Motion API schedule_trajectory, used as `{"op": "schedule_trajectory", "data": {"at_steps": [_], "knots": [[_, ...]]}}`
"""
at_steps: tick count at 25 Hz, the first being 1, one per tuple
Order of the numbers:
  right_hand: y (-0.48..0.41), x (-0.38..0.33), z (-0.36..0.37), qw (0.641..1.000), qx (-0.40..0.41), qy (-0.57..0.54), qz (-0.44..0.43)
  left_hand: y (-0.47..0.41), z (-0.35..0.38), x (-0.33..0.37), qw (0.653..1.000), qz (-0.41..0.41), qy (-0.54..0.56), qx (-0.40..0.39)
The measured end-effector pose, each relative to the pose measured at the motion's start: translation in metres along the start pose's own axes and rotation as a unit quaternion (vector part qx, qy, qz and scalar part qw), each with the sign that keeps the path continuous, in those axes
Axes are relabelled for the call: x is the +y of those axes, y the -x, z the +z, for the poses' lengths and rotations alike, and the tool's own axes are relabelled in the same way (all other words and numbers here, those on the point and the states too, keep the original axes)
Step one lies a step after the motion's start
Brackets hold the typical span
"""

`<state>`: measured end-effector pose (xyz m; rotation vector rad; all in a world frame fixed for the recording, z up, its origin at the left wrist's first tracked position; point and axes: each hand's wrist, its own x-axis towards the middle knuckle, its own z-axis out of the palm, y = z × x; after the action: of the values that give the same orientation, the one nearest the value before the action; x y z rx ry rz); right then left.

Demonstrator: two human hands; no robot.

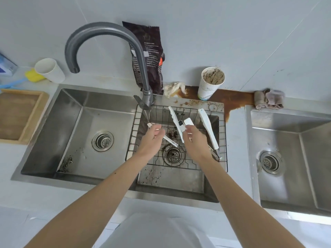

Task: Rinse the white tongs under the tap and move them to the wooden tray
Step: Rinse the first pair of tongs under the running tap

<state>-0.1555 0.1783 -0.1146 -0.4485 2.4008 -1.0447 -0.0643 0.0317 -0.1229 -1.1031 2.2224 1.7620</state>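
A: Right hand (194, 138)?

B: Curled, gripping the white tongs (176, 122) near the hinge end. One long arm of the tongs runs up and away from the fingers. The hand is over the small right basin.

A: Left hand (152, 136)?

B: Fingers closed round a thin white stick (170, 141), which slants down toward the drain. Cannot tell whether it belongs to the same tongs.

A: What is under them?

B: A wire rack (157, 114) sits in that basin. Both hands are above it. Brown grit is on the rack and the basin floor.

A: Anything else in the rack?

B: A second pair of tongs (208, 127), white, lies along the right side, just beside the right hand.

A: Tap?

B: Grey gooseneck tap (138, 52), with its base at the rack's back-left corner. The spout hangs over the large left basin (71, 111), well apart from the held tongs.

A: Tray?

B: The wooden tray (16, 113) is on the worktop (234, 131) at far left, beyond the left basin and well apart from both hands.

A: Further out?

B: A dark bag (150, 59) leans on the wall behind the tap. A soiled paper cup (208, 88) stands in a brown spill (232, 97). A cloth (268, 100) lies at the wall to the right. A white cup (52, 72) and a yellow sponge (32, 75) are at back left. A second sink (286, 126) is at far right.
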Motion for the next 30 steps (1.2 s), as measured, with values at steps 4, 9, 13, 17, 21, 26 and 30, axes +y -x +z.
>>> {"op": "schedule_trajectory", "data": {"at_steps": [4, 9, 13, 17, 21, 26, 30], "knots": [[-0.013, 0.011, 0.018, 0.999, -0.025, 0.02, 0.036, -0.035, 0.014, -0.011, 0.996, -0.067, 0.052, -0.034], [-0.03, 0.024, 0.038, 0.996, -0.035, 0.064, 0.046, -0.068, 0.025, -0.023, 0.982, -0.144, 0.117, -0.038], [-0.039, 0.039, 0.048, 0.993, -0.044, 0.062, 0.086, -0.087, 0.039, -0.032, 0.976, -0.166, 0.134, -0.031], [-0.043, 0.052, 0.055, 0.991, -0.054, 0.067, 0.102, -0.098, 0.057, -0.035, 0.976, -0.174, 0.13, -0.03], [-0.043, 0.057, 0.059, 0.992, -0.05, 0.052, 0.102, -0.105, 0.068, -0.033, 0.979, -0.164, 0.115, -0.032], [-0.05, 0.063, 0.059, 0.991, -0.055, 0.042, 0.11, -0.109, 0.072, -0.027, 0.976, -0.139, 0.163, -0.031], [-0.054, 0.065, 0.057, 0.993, -0.049, 0.037, 0.104, -0.106, 0.071, -0.02, 0.974, -0.128, 0.181, -0.037]]}}
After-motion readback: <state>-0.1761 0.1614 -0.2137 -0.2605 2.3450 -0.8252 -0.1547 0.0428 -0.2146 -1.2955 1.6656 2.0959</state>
